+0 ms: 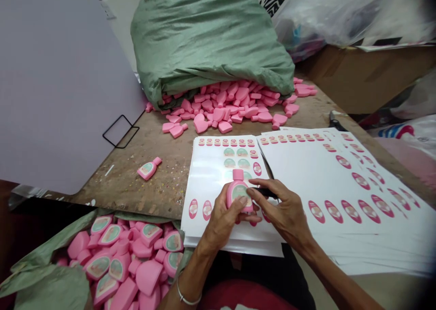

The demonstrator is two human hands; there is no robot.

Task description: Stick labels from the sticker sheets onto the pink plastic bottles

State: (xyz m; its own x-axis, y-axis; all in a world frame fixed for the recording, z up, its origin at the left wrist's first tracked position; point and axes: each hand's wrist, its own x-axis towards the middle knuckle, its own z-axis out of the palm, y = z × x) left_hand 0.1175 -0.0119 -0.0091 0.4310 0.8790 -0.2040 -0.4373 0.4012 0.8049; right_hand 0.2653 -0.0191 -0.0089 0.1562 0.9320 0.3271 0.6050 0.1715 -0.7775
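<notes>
My left hand (223, 217) is closed around a small pink bottle (238, 175) that stands cap up, its green oval label facing me. My right hand (281, 205) pinches a thin black tool (265, 192), with its fingertips at the label's right edge. Both hands are above a stack of sticker sheets (200, 178) printed with green and pink labels. A second stack of sheets (289, 164) with pink oval stickers lies to the right. One labelled pink bottle (148, 169) rests on the table at the left.
A green sack (211, 33) spills unlabelled pink bottles (221, 115) onto the wooden table (163, 187). Below left, an open sack holds pink bottles (117, 264), several labelled. A black wire frame (121, 131), scissors (335, 121) and a cardboard box (368, 74) are around.
</notes>
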